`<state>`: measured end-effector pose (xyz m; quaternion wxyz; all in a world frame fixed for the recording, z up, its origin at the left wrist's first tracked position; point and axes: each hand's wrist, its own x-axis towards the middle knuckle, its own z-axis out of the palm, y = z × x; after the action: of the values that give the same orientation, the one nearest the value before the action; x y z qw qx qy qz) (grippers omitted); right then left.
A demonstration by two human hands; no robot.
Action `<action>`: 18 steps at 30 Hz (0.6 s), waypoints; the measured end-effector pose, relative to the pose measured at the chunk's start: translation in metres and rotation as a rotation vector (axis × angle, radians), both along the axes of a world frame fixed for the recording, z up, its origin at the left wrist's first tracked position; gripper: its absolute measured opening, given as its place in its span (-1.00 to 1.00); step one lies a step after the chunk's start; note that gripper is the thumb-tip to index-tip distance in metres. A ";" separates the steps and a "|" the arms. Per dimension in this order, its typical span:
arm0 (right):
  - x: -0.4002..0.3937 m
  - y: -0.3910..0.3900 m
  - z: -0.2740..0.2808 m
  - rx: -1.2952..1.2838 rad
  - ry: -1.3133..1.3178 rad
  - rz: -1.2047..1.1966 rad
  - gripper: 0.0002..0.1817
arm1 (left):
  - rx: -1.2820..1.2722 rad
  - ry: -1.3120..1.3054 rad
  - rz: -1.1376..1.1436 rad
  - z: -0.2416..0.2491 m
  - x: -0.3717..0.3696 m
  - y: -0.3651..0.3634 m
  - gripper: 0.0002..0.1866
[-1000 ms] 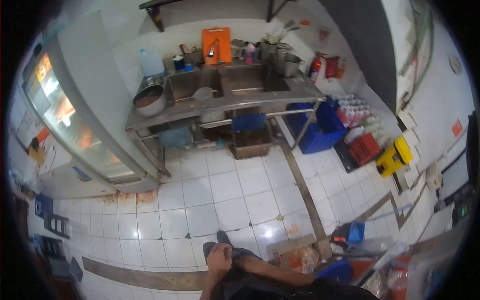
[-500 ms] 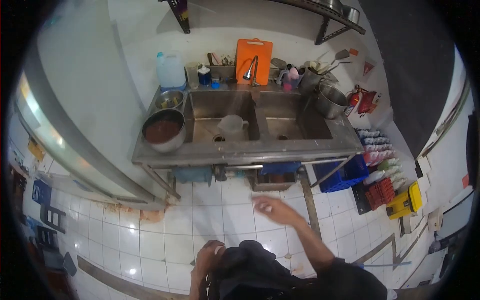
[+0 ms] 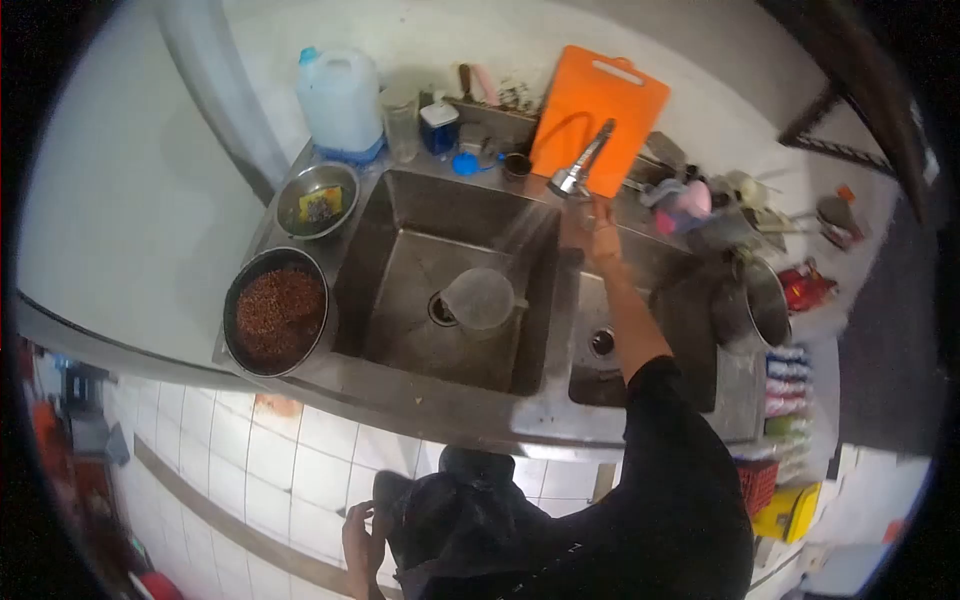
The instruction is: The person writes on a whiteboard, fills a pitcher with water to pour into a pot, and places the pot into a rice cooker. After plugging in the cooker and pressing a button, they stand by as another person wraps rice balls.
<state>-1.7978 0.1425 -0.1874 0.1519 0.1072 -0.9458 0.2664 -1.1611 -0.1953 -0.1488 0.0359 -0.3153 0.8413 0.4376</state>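
My right hand [image 3: 604, 235] reaches across the sink to the base of the faucet [image 3: 572, 180], its fingers closed at the handle and partly hidden. A blurred stream of water runs from the spout toward a translucent plastic jug [image 3: 482, 298], which sits near the drain of the left basin [image 3: 400, 350]. Down beside my dark clothing, my left hand [image 3: 358, 535] is loosely bent, with nothing visible in it. Behind the faucet leans an orange cutting board [image 3: 600, 110].
On the left counter stand a pot of reddish-brown grains [image 3: 280, 315], a metal bowl [image 3: 318, 200] and a large jerrycan [image 3: 340, 100]. A steel pot [image 3: 752, 305] sits right of the right basin [image 3: 600, 385]. Utensils crowd the back ledge.
I have come closer to the sink, and the view has tilted. My right hand has moved from above the floor to the faucet. My left hand stays low by my body.
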 end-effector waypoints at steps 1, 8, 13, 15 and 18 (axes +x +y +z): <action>-0.039 0.009 -0.025 0.049 0.073 0.035 -0.29 | -0.005 -0.003 0.030 -0.006 -0.007 0.008 -0.79; -0.129 0.034 -0.085 -0.134 -0.008 0.184 -0.67 | -0.038 -0.159 0.172 0.025 -0.068 0.063 -0.78; -0.152 0.055 -0.072 -0.264 -0.182 0.203 -0.77 | 0.040 -0.187 0.230 0.021 -0.088 0.076 -0.75; -0.157 0.053 -0.059 -0.420 -0.320 0.134 -0.72 | 0.060 -0.177 0.235 0.021 -0.102 0.077 -0.77; -0.126 0.039 -0.023 -0.195 -0.204 -0.044 -0.66 | 0.084 -0.180 0.215 0.025 -0.130 0.071 -0.79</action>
<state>-1.9241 0.1815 -0.2107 0.0703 0.0437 -0.9281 0.3630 -1.2913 -0.1240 -0.1235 0.0774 -0.4397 0.7772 0.4435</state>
